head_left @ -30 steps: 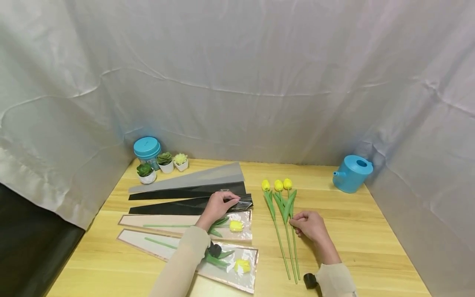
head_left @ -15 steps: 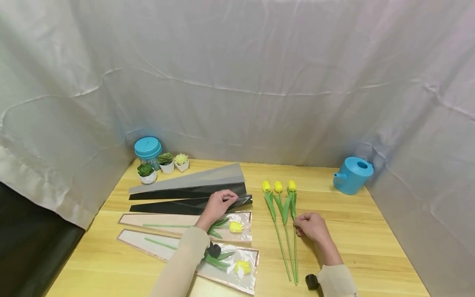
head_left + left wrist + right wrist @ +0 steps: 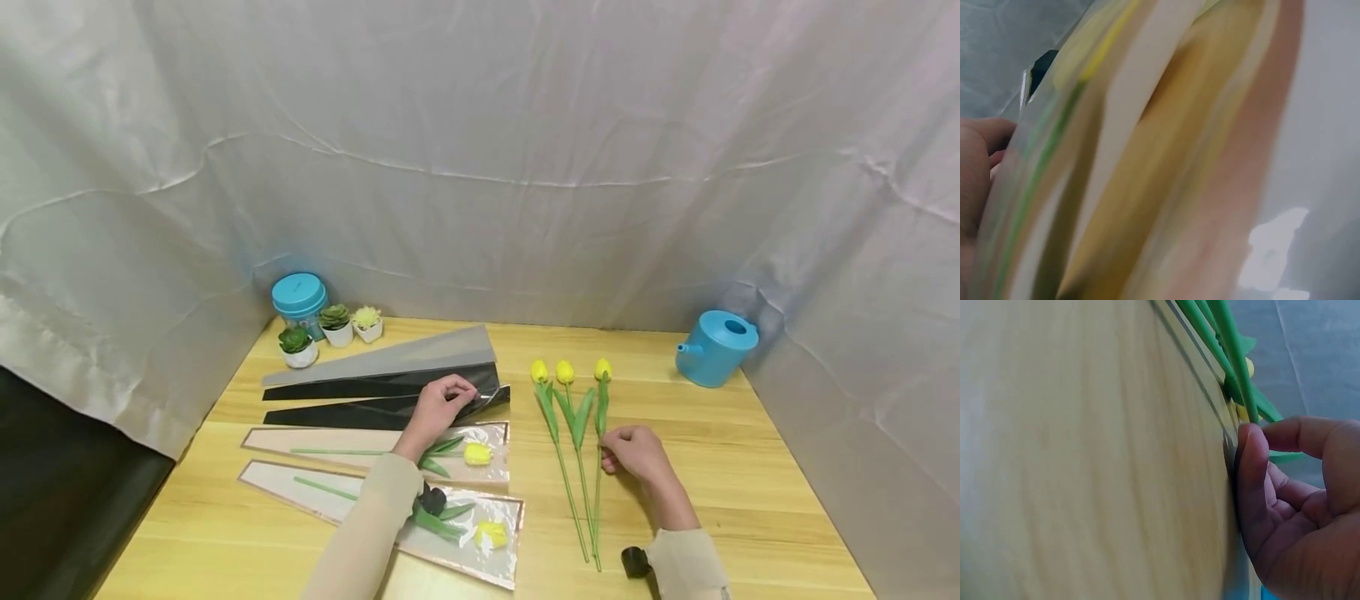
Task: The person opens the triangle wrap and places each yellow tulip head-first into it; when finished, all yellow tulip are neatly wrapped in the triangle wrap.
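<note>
My left hand (image 3: 442,408) pinches the wide end of the nearer black flower sleeve (image 3: 322,414), lifting its clear front film. In the left wrist view that hand (image 3: 975,169) is mostly cut off, and blurred clear film crosses the picture. With thumb and index finger my right hand (image 3: 637,454) pinches the green stem of the rightmost yellow tulip (image 3: 603,370), just under its leaves. The right wrist view shows the same right hand (image 3: 1310,506) with the stem (image 3: 1241,378) at its fingertips. Left of it lie a middle tulip (image 3: 565,372) and another tulip (image 3: 539,372).
A grey sleeve (image 3: 435,350) and another black sleeve (image 3: 337,390) lie behind. Nearer are a beige sleeve (image 3: 322,440) and a white sleeve (image 3: 495,567), each holding a tulip. Small potted succulents (image 3: 300,354), a blue-lidded jar (image 3: 300,292) and a blue watering can (image 3: 716,350) stand at the back.
My right hand has drawn the rightmost tulip to the right, apart from the middle one, and its stem has swung more upright. The left hand stays at the black sleeve.
</note>
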Available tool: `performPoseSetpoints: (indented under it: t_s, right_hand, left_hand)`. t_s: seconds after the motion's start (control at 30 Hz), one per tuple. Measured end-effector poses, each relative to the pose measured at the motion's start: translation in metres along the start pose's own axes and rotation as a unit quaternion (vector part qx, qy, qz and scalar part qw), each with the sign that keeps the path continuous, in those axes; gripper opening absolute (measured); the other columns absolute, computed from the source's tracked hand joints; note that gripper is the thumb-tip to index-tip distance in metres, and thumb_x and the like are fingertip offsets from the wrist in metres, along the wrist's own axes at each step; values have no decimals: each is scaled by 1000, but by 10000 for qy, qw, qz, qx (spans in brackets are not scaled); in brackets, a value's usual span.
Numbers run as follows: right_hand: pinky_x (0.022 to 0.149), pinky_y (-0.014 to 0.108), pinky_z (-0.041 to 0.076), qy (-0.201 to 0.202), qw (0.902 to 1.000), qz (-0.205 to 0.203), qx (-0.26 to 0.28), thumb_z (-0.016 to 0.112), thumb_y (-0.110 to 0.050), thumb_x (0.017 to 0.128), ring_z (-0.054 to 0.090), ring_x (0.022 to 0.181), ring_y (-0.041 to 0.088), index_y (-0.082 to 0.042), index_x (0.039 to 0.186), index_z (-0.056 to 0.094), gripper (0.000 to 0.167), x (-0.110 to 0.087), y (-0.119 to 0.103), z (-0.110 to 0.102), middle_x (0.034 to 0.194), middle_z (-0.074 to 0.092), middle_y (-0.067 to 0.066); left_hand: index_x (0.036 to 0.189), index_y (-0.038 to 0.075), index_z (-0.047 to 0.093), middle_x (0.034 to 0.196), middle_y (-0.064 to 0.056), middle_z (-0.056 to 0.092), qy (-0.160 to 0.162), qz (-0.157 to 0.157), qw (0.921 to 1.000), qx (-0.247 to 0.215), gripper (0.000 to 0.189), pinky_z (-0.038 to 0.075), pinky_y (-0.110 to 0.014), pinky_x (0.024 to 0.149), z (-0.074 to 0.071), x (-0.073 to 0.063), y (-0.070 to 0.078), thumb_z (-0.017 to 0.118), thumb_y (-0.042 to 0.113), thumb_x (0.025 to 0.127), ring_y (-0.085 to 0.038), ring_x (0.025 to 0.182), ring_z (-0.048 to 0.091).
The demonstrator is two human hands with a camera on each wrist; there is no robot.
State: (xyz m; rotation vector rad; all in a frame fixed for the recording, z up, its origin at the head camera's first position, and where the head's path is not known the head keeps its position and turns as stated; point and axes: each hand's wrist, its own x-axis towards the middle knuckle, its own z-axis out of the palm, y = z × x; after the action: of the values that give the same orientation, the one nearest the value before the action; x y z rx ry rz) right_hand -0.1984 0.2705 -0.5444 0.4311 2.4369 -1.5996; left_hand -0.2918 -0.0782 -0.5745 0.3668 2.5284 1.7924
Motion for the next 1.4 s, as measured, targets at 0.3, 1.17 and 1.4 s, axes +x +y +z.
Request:
performPoseSetpoints:
  t_s: [0.3, 1.17, 1.4]
  right_hand:
    - [62, 25, 61, -234, 9985, 43, 503, 56, -7, 101, 69, 64, 12, 17, 105, 68, 27, 7, 6, -5, 77, 69, 10]
    - [71, 33, 64, 1157, 9758, -991, 1569, 68, -9, 100, 73, 64, 11, 14, 112, 65, 26, -14, -41, -12, 73, 74, 0]
    - [68, 27, 63, 1669, 9580, -1311, 1928, 69, -10, 99, 74, 64, 10, 14, 105, 66, 24, -16, -54, -8, 72, 75, -3]
  left_hand:
    - [97, 13, 77, 88, 1, 79, -55, 19, 9997, -236, 4, 51, -31, 86, -2, 1, 0, 74, 15, 98, -11, 88, 69]
    - [101, 19, 79, 108, 2, 76, -554, -41, 9982, -234, 9, 53, -39, 92, -10, 1, -1, 75, 26, 97, -17, 107, 67]
    - [104, 18, 80, 113, 1, 73, -793, -188, 9962, -317, 12, 52, -44, 99, -14, 0, -3, 75, 27, 97, -26, 120, 64]
